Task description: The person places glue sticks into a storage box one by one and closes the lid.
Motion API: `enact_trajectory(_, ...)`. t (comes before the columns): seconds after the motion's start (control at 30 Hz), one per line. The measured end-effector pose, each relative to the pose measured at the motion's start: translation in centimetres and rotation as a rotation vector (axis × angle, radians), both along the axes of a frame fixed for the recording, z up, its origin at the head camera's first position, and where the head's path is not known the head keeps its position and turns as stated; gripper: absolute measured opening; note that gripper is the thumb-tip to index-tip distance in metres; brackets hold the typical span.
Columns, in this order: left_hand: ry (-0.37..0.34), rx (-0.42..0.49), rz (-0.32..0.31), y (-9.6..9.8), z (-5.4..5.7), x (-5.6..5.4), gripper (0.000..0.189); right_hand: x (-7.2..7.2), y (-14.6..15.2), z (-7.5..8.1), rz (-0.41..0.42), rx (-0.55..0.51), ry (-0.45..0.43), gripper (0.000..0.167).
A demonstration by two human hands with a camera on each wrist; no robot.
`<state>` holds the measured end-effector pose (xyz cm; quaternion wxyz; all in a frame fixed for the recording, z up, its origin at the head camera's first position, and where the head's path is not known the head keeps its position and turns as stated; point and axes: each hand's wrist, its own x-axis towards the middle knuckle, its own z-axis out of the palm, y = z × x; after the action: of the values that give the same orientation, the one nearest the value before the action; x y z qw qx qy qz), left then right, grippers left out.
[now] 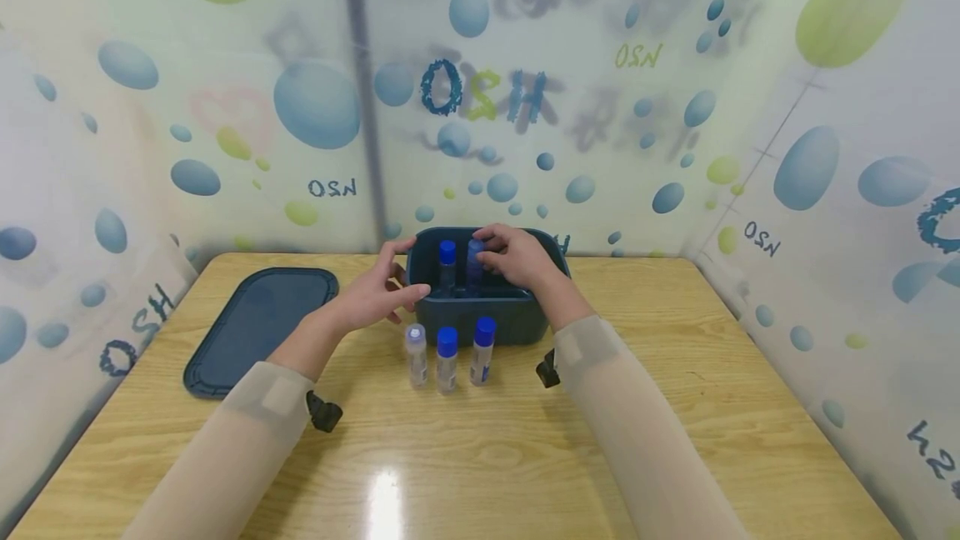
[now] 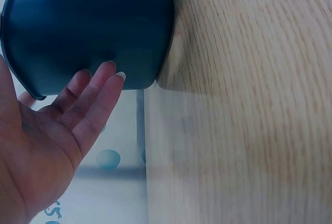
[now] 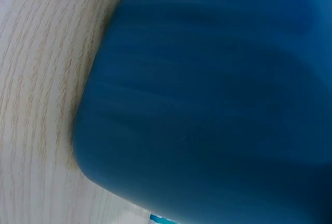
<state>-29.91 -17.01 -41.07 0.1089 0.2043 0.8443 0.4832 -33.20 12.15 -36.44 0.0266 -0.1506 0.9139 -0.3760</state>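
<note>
A dark blue plastic bin stands at the back of the table. Inside it, my right hand pinches an upright clear bottle with a blue cap near its top. Another blue-capped bottle stands to its left in the bin. At the bin's left end is my left hand, its fingers loosely extended along the outer wall and the thumb by the front rim; it holds nothing. The left wrist view shows those fingers beside the bin wall. In the right wrist view the bin hides the right hand.
In front of the bin stand two blue-capped bottles and one bottle with a pale translucent top. A dark blue lid lies flat at the left of the wooden table. Patterned curtains enclose the back and sides.
</note>
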Motion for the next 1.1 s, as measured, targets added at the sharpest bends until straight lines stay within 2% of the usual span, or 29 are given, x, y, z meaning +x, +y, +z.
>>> enact_trajectory(0.6, 0.005, -0.011, 0.000, 0.00, 0.04, 0.11, 0.094, -0.02, 0.19, 0.25, 0.009, -0.047, -0.004, 0.041)
enact_trajectory(0.83, 0.002, -0.006, -0.003, 0.00, -0.02, 0.08, 0.094, 0.16, 0.31, 0.52, -0.027, -0.098, 0.073, 0.042)
enact_trajectory(1.1, 0.006, -0.006, -0.001, 0.04, -0.05, 0.09, 0.093, 0.38, 0.60, 0.92, -0.058, -0.260, 0.190, 0.038)
